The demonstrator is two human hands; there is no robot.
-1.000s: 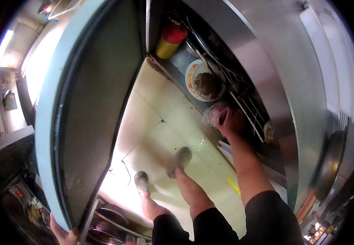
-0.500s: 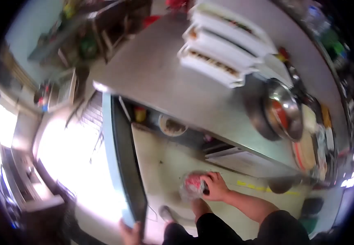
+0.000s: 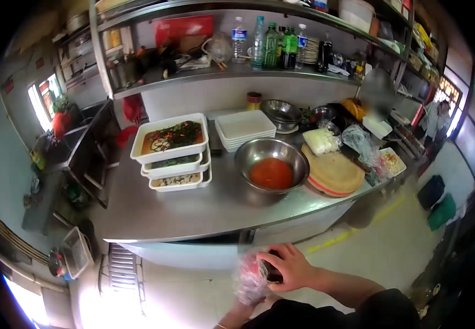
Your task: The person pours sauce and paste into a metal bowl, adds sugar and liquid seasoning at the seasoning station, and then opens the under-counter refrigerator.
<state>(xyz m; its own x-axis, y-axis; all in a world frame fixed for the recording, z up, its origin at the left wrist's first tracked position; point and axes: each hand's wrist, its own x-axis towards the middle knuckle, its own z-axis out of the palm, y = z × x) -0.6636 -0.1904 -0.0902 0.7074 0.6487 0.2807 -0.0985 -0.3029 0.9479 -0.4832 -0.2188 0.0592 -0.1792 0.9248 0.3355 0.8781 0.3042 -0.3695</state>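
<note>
A clear plastic bag [image 3: 247,279] with something pink-red in it is held up in front of my body, below the counter edge. My right hand [image 3: 291,268] is closed around a dark, rounded thing [image 3: 272,267] like a small can or jar, against the bag's right side; its exact kind is unclear. From below, my left hand [image 3: 248,306] grips the bag's lower end, its fingers mostly hidden by plastic. Just beyond, a light-blue cabinet door [image 3: 188,255] sits under the steel counter [image 3: 193,214], with a dark gap above it.
Stacked white trays of food [image 3: 174,148], empty white trays [image 3: 246,129], a steel bowl of red sauce [image 3: 272,167] and a round chopping board [image 3: 333,172] stand on the counter. Bottles line the shelf [image 3: 226,70] above. A metal rack [image 3: 123,268] lies at lower left.
My view has lifted from the floor to the counter. My left hand has left the cabinet door and come to the bag. The door has swung towards the cabinet, hiding its inside.
</note>
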